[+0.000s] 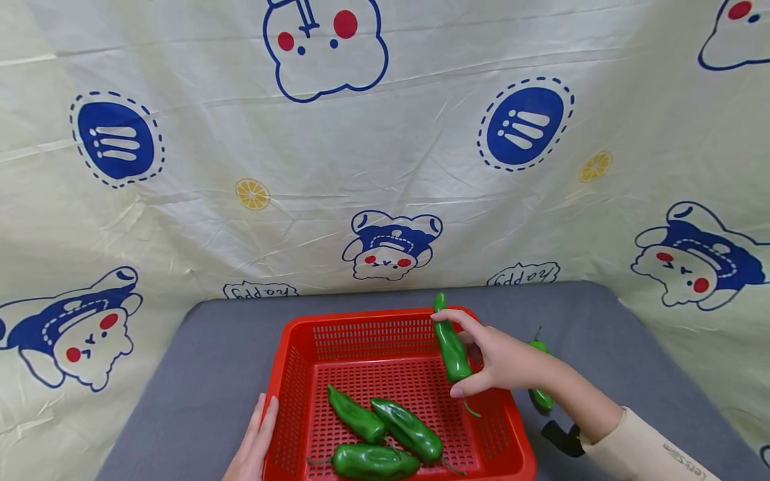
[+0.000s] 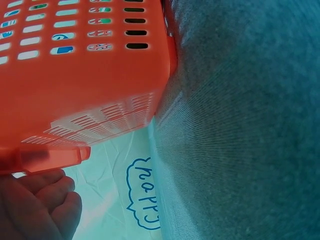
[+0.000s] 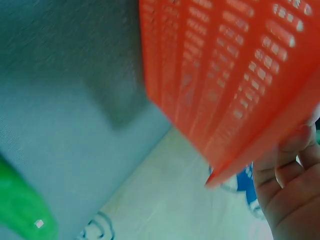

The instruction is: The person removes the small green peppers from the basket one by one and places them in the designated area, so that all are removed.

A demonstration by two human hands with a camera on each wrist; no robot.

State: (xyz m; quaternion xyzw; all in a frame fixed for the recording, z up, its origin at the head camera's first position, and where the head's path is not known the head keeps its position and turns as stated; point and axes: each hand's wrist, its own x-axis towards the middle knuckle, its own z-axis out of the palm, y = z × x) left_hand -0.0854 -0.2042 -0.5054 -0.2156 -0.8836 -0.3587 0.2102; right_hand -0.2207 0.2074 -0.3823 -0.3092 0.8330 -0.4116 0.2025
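Observation:
My right hand point(image 1: 481, 351) pinches a long green pepper point(image 1: 452, 351) between thumb and fingers, over the right side of a red plastic basket point(image 1: 283, 374). The pepper stands almost upright, with its thin stem hanging at the bottom. Three more green peppers point(image 1: 409, 427) lie on the basket's perforated floor, near the front. At the left rim, my left hand point(image 1: 255, 437) rests with its fingers extended against the basket. In the left wrist view, these fingers point(image 2: 65, 200) are right by the rim. The held pepper is mostly out of the right wrist view.
Outside the basket, on the grey tabletop point(image 1: 198, 374), green pepper point(image 1: 541, 401) shows on both sides of my right forearm, which covers the part between. A pale curtain point(image 1: 385, 153) printed with cartoon figures hangs behind the table.

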